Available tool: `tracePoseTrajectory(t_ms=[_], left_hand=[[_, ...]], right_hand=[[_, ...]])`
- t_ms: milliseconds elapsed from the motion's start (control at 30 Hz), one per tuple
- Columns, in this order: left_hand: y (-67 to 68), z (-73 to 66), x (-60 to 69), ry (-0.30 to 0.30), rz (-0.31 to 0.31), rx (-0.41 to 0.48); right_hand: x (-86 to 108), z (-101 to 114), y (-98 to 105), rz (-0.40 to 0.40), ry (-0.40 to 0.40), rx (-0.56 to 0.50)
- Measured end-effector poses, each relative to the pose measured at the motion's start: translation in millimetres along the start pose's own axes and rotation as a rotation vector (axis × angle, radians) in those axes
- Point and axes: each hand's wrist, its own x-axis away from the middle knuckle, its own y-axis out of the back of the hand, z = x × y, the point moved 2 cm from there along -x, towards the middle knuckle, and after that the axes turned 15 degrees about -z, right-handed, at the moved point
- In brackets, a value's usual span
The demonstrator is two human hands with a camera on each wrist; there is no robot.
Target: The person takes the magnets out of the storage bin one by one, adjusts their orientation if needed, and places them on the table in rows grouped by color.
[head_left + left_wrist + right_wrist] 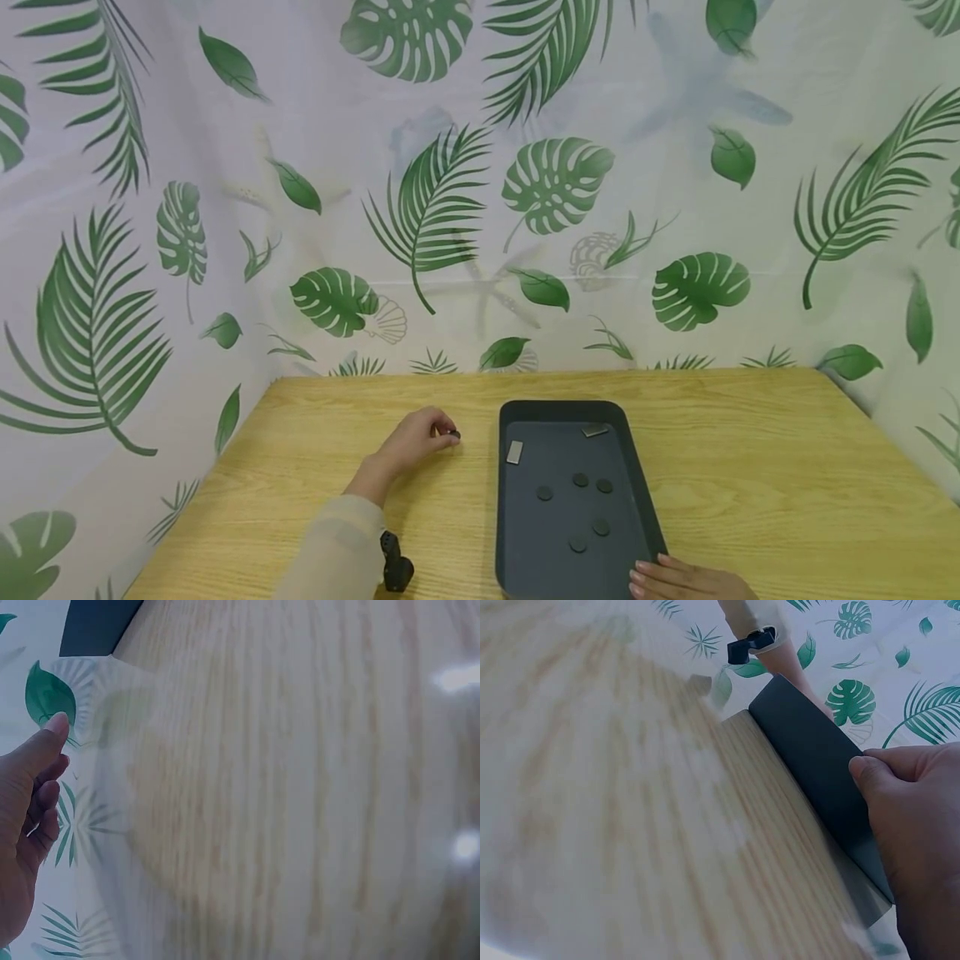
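Between thumb and fingertips, the left hand (408,444) (26,802) pinches a small dark disc (454,435) over the table, left of the dark tray (558,454); the left wrist view does not show the disc. Several dark round discs (581,480) lie flat in the tray. Also inside are two silvery rectangular pieces, one by the left wall (514,452) and one near the far right corner (595,431). The right hand (690,579) (922,817) grips the tray's near right rim, its thumb against the outer wall (817,772).
The wooden table (765,483) reaches back to a leaf-patterned cloth (480,208). A black device (396,567) is at the left forearm's sleeve (333,550). The tray's dark outer wall (97,626) shows at the top of the left wrist view.
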Motion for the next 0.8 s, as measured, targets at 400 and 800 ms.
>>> tracePoseTrajectory(t_ms=[400, 800], left_hand=[[-13.9, 0.9, 0.4, 0.057, -0.025, -0.008], [-24.4, -4.8, -5.6, 0.036, -0.035, -0.044]], right_hand=[[2.1, -0.6, 1.6, -0.017, 0.008, 0.026], [-2.3, -0.6, 2.8, -0.019, 0.016, 0.029]])
